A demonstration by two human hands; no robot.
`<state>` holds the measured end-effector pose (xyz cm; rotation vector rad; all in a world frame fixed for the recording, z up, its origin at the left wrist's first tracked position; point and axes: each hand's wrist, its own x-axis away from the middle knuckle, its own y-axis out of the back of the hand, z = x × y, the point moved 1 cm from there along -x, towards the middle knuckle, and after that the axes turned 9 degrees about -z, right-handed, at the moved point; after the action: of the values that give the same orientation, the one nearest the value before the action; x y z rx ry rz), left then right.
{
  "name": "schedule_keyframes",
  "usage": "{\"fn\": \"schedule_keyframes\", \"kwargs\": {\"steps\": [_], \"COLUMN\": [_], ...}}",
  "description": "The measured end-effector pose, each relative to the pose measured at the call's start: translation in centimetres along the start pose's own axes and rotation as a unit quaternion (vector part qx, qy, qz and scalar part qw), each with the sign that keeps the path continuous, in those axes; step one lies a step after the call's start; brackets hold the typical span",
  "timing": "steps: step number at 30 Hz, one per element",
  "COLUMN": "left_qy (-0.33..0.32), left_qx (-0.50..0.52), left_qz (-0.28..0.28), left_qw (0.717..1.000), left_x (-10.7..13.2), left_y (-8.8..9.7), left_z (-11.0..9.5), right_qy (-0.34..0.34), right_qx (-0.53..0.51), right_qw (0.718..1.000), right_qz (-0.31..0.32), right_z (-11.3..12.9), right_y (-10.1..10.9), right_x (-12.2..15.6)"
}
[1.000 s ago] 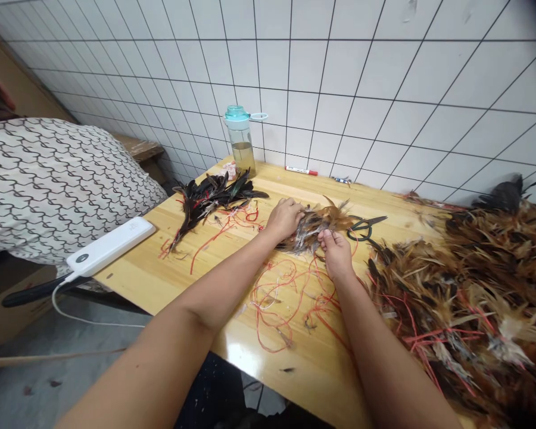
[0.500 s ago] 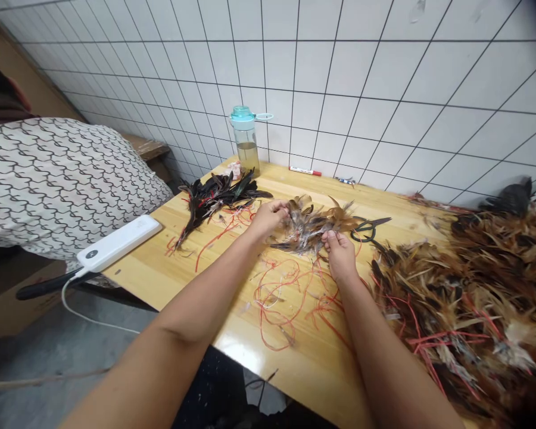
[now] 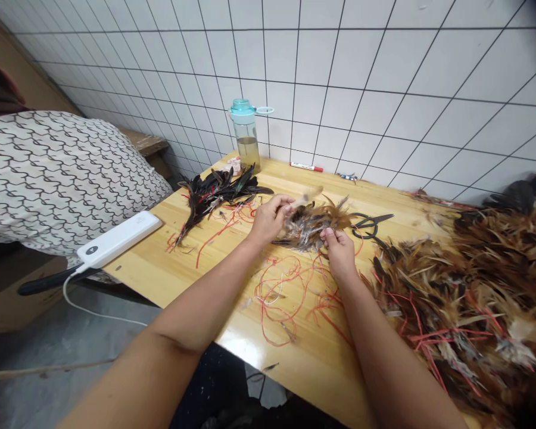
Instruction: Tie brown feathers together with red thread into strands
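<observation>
A loose heap of brown and grey feathers [image 3: 307, 229] lies on the wooden table between my hands. My left hand [image 3: 272, 215] pinches a brownish feather [image 3: 310, 195], blurred and pointing right above the heap. At the heap's right side, my right hand [image 3: 337, 244] has thumb and forefinger closed; what they hold, if anything, is too small to make out. Black-handled scissors [image 3: 368, 225] rest just beyond my right hand. Tangled red strings [image 3: 279, 298] lie on the table in front of the heap.
A big pile of brown feathers [image 3: 486, 280] covers the table's right side. Dark feathers [image 3: 214, 196] lie at the left, by a water bottle [image 3: 248, 140]. A marker [image 3: 306, 167] lies near the tiled wall. A white power bank [image 3: 120, 238] with a cable juts past the left edge.
My left hand has risen slightly from the heap, and a feather now shows extended from its fingers. My right hand has stayed almost in place.
</observation>
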<state>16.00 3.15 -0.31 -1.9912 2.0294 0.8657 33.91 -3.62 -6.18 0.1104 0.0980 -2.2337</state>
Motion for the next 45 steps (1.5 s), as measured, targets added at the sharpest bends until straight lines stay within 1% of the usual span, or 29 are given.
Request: {"fn": "schedule_keyframes", "kwargs": {"steps": [3,5,7,10,12,14,19,27,31,35,37,39,41,42,43,45], "left_qy": [0.011,-0.004,-0.036,-0.09,-0.11,-0.111,-0.092,-0.124,-0.127,-0.144,-0.13,-0.089,-0.036,-0.019,-0.008,0.015], "left_qx": [0.009,-0.002,-0.029,-0.067,-0.082,-0.088,-0.086,-0.11,-0.112,-0.078,-0.075,-0.098,-0.132,-0.153,-0.175,-0.213], "left_qz": [0.016,0.03,0.039,0.045,0.051,0.057,0.075,0.095,0.089,0.107,0.077,0.016,-0.034,-0.043,-0.038,0.008], "left_qw": [1.0,1.0,0.998,0.993,0.989,0.988,0.989,0.982,0.981,0.981,0.986,0.991,0.99,0.987,0.984,0.977], "left_x": [0.6,1.2,1.9,2.6,2.9,3.1,3.2,3.5,3.7,3.4,2.7,1.5,0.2,-0.4,-0.8,-1.3], "left_y": [-0.6,-1.2,-1.7,-2.6,-3.0,-3.2,-3.5,-3.9,-4.1,-3.7,-3.0,-2.0,-0.9,-0.4,0.0,0.4], "left_z": [-0.4,-0.9,-1.5,-2.0,-2.2,-2.2,-2.2,-1.9,-1.8,-2.3,-2.2,-1.5,-0.3,0.3,0.9,1.8], "right_qy": [-0.017,-0.026,-0.031,-0.034,-0.036,-0.036,-0.019,0.019,0.002,-0.01,-0.01,-0.011,-0.018,-0.023,-0.027,-0.035], "right_qx": [-0.051,-0.089,-0.107,-0.092,-0.072,-0.053,-0.019,-0.002,-0.023,-0.029,-0.027,-0.033,-0.047,-0.055,-0.061,-0.069], "right_qw": [0.998,0.996,0.994,0.995,0.997,0.998,0.999,0.999,0.998,0.999,0.999,0.999,0.999,0.998,0.998,0.997], "right_qz": [-0.009,-0.011,-0.007,0.0,0.006,0.013,0.037,0.046,0.051,0.043,0.037,0.029,0.017,0.013,0.011,0.006], "right_z": [0.0,0.1,0.1,0.1,0.1,0.2,0.6,0.7,0.6,0.7,0.7,0.8,0.7,0.7,0.7,0.6], "right_y": [-0.1,-0.2,-0.2,-0.2,-0.3,-0.3,-0.4,-0.5,-0.4,-0.4,-0.4,-0.4,-0.3,-0.3,-0.3,-0.2], "right_x": [0.0,-0.1,-0.1,-0.2,-0.2,0.0,0.5,0.6,0.7,0.6,0.5,0.3,0.2,0.1,0.1,0.1]}}
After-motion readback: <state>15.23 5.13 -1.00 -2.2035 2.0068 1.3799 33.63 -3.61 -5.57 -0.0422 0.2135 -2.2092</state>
